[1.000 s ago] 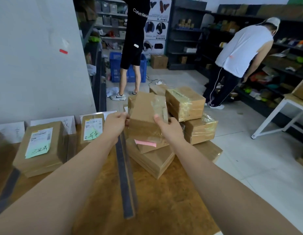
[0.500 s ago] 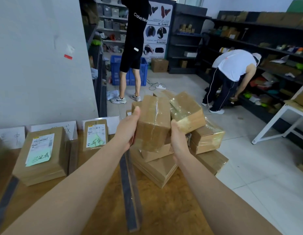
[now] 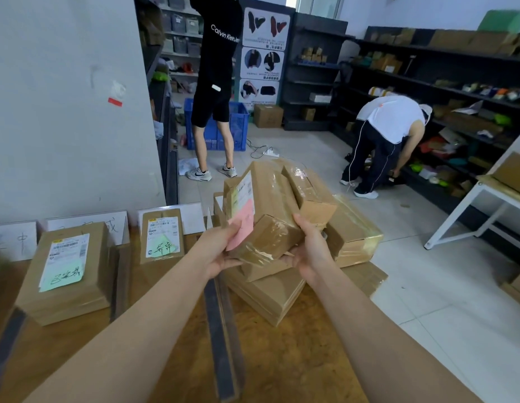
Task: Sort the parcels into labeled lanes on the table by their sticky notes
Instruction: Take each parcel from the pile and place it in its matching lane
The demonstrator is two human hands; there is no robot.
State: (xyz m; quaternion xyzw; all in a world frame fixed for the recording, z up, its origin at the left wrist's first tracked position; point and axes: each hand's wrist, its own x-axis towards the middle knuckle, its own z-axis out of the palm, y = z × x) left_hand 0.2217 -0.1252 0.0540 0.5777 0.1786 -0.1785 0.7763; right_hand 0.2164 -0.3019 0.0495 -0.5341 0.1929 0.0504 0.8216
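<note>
I hold a taped cardboard parcel (image 3: 270,210) tilted above the table, its shipping label and pink sticky note (image 3: 241,225) turned toward me. My left hand (image 3: 221,251) grips its left side under the pink note. My right hand (image 3: 311,251) grips its right lower edge. Under and behind it lies a pile of several brown parcels (image 3: 351,231) at the table's right end. Two sorted parcels lie in lanes to the left: a large one (image 3: 66,271) with a green note, and a smaller one (image 3: 162,237) with a green note.
Dark tape strips (image 3: 221,330) split the wooden table (image 3: 282,367) into lanes, with white paper lane labels (image 3: 87,228) against the wall. Two people stand on the floor beyond. A white table (image 3: 485,199) is at right, shelving behind.
The parcel in my hands has been turned over and tilted, so the label and pink note now face me. Both hands shifted lower on it.
</note>
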